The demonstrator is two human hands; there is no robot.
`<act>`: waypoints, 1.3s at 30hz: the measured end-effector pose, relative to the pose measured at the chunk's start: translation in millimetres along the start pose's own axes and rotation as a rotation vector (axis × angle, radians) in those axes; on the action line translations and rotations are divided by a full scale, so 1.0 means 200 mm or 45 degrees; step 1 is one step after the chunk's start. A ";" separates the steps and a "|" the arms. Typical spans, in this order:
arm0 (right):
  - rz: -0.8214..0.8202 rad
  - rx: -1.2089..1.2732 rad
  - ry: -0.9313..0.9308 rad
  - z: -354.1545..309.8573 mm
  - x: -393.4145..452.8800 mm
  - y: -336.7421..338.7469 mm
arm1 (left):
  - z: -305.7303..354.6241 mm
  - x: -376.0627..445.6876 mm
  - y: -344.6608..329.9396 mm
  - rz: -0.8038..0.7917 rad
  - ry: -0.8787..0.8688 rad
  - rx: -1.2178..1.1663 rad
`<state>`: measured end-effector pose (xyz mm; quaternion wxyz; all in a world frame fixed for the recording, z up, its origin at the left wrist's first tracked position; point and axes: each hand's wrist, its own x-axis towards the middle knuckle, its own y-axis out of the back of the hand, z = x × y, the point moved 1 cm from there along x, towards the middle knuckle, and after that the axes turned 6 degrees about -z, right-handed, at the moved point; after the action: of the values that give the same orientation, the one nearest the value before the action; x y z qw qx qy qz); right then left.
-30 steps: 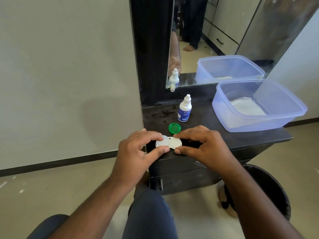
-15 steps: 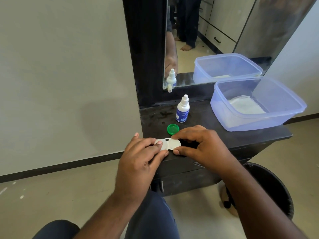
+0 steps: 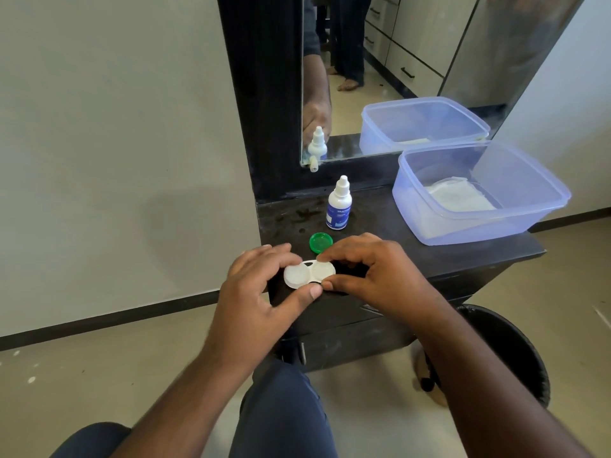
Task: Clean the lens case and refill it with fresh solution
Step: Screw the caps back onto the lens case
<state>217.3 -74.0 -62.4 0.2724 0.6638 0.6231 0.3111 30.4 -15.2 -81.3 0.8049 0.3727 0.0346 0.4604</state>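
Both hands' fingers (image 3: 291, 257) pinch the lens case (image 3: 309, 274) — green cap (image 3: 320, 242), solution bottle (image 3: 338, 206) just behind.

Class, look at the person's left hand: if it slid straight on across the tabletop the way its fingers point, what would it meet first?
The left hand already grips the white lens case; beyond it, the right hand's fingers probably come first, with the green cap just behind, though depth is unclear.

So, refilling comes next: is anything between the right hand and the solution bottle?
Only the green cap lies on the table between the right hand and the bottle; it is low and off to the left.
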 end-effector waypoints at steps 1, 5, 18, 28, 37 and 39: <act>-0.001 -0.005 0.003 0.00 0.00 0.00 | 0.01 0.01 0.00 0.019 -0.018 0.039; -0.019 0.019 -0.018 0.00 0.00 0.01 | 0.00 0.03 0.03 0.024 -0.025 0.099; -0.006 0.027 -0.009 0.00 0.00 0.00 | 0.00 0.04 0.06 -0.104 -0.078 0.152; -0.001 0.017 0.015 0.00 0.00 0.00 | 0.03 0.04 0.07 -0.098 -0.042 0.019; -0.027 0.013 0.007 -0.01 0.01 0.01 | 0.03 0.06 0.06 -0.129 -0.133 0.023; -0.028 0.016 0.017 -0.01 0.01 0.01 | 0.02 0.08 0.07 -0.163 -0.159 0.029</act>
<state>217.7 -72.7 -58.7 0.2675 0.6566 0.6341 0.3086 31.0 -2.2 -64.5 0.8290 0.4067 0.0132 0.3836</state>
